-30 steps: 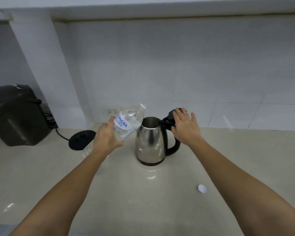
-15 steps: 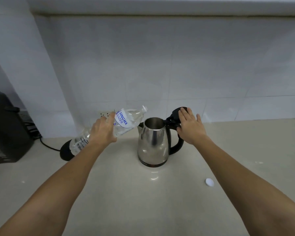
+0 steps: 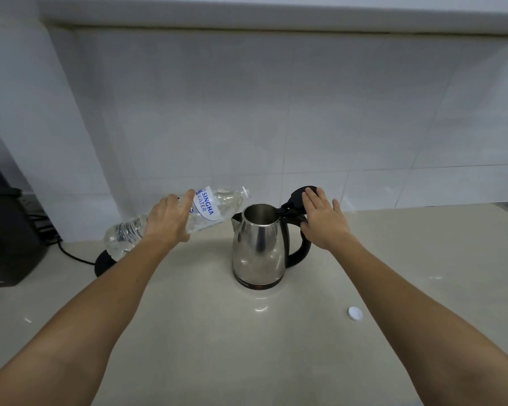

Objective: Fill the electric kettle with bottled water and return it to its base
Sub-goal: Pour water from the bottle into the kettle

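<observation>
A steel electric kettle (image 3: 258, 247) with a black handle stands on the beige counter (image 3: 247, 347), its black lid (image 3: 299, 197) flipped open and back. My right hand (image 3: 323, 218) rests with straight fingers on the raised lid and the top of the handle. My left hand (image 3: 167, 218) grips a clear water bottle (image 3: 217, 203) with a white and blue label, tilted nearly flat, its open mouth pointing right, just left of and above the kettle's opening. The black kettle base (image 3: 103, 262) lies on the counter behind my left forearm, partly hidden by the bottle.
A white bottle cap (image 3: 355, 313) lies on the counter to the right of the kettle. A dark appliance (image 3: 6, 230) stands at the far left, with a black cord (image 3: 71, 254) running to the base. A white tiled wall (image 3: 276, 112) closes the back.
The bottle has tipped from steeply upright to nearly flat, its mouth now lower and nearer the kettle's opening. My view has shifted right. My right hand stays on the lid.
</observation>
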Demonstrator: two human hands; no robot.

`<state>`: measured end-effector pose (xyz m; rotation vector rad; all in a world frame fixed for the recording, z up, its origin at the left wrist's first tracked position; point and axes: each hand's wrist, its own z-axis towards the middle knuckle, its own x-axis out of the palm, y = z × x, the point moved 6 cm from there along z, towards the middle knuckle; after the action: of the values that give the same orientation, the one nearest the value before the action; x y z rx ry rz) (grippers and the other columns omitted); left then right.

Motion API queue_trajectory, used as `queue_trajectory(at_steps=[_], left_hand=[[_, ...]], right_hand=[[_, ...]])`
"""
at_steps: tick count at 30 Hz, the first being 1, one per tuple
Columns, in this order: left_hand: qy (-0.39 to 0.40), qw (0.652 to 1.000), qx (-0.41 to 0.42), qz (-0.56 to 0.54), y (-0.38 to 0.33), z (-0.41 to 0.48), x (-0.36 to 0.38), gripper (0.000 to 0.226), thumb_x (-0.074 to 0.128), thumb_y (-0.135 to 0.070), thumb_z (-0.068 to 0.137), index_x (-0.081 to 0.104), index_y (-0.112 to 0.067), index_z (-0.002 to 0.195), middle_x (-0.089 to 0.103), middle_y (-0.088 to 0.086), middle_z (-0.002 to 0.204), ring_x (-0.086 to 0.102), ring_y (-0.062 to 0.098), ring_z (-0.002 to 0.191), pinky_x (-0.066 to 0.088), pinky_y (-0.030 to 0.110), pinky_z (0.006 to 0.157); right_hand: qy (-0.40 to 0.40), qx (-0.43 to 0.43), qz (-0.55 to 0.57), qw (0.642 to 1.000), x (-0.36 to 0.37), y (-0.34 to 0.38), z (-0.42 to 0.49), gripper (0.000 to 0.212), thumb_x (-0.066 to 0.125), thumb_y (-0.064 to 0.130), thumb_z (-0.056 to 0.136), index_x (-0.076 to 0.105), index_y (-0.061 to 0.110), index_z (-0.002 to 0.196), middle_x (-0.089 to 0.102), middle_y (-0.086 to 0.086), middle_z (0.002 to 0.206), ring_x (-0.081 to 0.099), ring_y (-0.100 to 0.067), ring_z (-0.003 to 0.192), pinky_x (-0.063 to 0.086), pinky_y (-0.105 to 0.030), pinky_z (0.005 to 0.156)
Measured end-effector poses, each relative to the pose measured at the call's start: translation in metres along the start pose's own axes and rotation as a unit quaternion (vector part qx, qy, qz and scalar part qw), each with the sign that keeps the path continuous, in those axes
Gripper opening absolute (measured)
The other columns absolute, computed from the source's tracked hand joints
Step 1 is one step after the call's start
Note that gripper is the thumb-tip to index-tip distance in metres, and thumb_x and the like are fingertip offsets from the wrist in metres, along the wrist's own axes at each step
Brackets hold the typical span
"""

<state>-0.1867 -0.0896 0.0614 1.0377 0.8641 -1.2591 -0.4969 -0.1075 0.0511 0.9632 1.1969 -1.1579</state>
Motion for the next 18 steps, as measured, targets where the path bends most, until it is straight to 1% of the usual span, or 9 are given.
queue_trajectory(at_steps=[3, 10, 14, 18], left_hand=[[0.016, 1.000, -0.002, 0.011, -0.0005, 0.0007, -0.0012, 0.093, 0.084, -0.018, 0.060, 0.036, -0.012, 0.139, 0.056, 0.018, 0.101, 0.057, 0.035, 0.089, 0.047, 0.039, 0.073], [0.021, 0.999, 0.010, 0.047, -0.0013, -0.0001, -0.0011, 0.092, 0.084, -0.016, 0.060, 0.037, -0.012, 0.139, 0.055, 0.017, 0.098, 0.057, 0.033, 0.085, 0.046, 0.038, 0.072], [0.032, 0.998, 0.004, 0.046, -0.0015, -0.0007, -0.0016, 0.093, 0.082, -0.020, 0.064, 0.031, -0.014, 0.141, 0.054, 0.016, 0.104, 0.056, 0.032, 0.091, 0.045, 0.036, 0.076], [0.031, 0.998, 0.004, 0.049, -0.0027, -0.0001, -0.0038, 0.094, 0.082, -0.021, 0.064, 0.030, -0.014, 0.142, 0.054, 0.016, 0.103, 0.056, 0.032, 0.091, 0.046, 0.036, 0.076]], right_hand=[[0.001, -0.004, 0.000, 1.000, -0.0007, 0.0003, -0.0006, 0.067, 0.038, 0.028, 0.098, 0.003, 0.010, 0.153, -0.002, -0.003, 0.163, -0.009, -0.022, 0.150, 0.007, -0.048, 0.120], [0.002, -0.008, 0.010, 1.000, -0.0003, -0.0012, -0.0023, 0.068, 0.040, 0.024, 0.098, 0.002, 0.009, 0.153, -0.003, -0.003, 0.163, -0.009, -0.023, 0.150, 0.006, -0.049, 0.120], [0.006, -0.013, 0.012, 1.000, -0.0008, -0.0010, -0.0028, 0.069, 0.040, 0.025, 0.098, 0.001, 0.010, 0.153, -0.005, -0.003, 0.163, -0.010, -0.022, 0.149, 0.005, -0.048, 0.120], [0.009, -0.016, 0.013, 1.000, -0.0013, -0.0017, -0.0034, 0.069, 0.039, 0.023, 0.098, 0.000, 0.010, 0.153, -0.006, -0.002, 0.163, -0.011, -0.022, 0.149, 0.005, -0.048, 0.120]])
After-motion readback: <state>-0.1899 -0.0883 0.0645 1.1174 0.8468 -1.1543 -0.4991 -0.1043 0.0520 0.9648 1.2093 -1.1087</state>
